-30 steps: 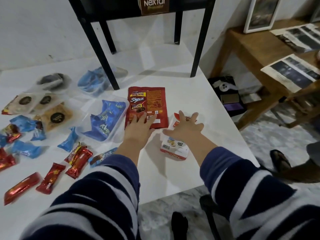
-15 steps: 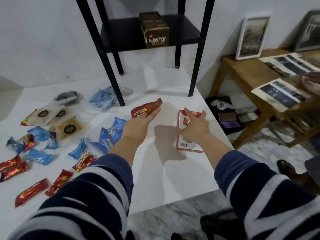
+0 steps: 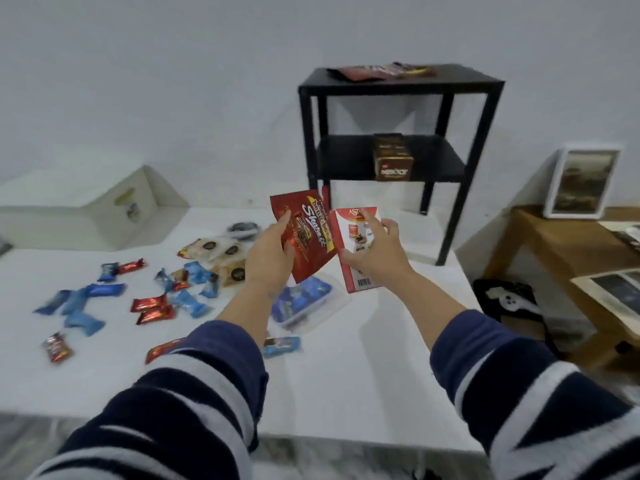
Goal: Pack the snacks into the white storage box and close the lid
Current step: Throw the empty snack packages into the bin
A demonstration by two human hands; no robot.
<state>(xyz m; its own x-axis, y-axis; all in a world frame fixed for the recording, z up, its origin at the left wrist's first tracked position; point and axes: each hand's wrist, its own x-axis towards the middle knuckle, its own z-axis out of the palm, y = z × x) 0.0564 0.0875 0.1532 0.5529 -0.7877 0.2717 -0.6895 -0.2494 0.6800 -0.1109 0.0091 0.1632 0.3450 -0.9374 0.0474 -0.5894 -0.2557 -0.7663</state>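
Observation:
My left hand [image 3: 269, 258] grips a dark red snack pouch [image 3: 306, 233] and holds it upright above the white table [image 3: 363, 358]. Beside it, my right hand [image 3: 375, 252] grips a red and white snack box [image 3: 353, 258], also lifted. The white storage box [image 3: 86, 209] stands at the far left of the table, its lid raised at the back. Several small blue and red wrapped snacks [image 3: 149, 306] lie scattered on the table's left half. Round cookies in clear packs [image 3: 221, 251] and a clear tub of blue snacks [image 3: 304, 303] sit under my hands.
A black two-tier shelf [image 3: 398, 84] stands on the table's far right corner, with red pouches on top and a brown box [image 3: 393, 162] on its lower tier. A wooden side table [image 3: 554, 244] with a framed picture [image 3: 581, 181] stands to the right.
Both hands have lifted the pouch and the box off the table and turned them upright. My view has swung up and left, bringing the storage box into sight.

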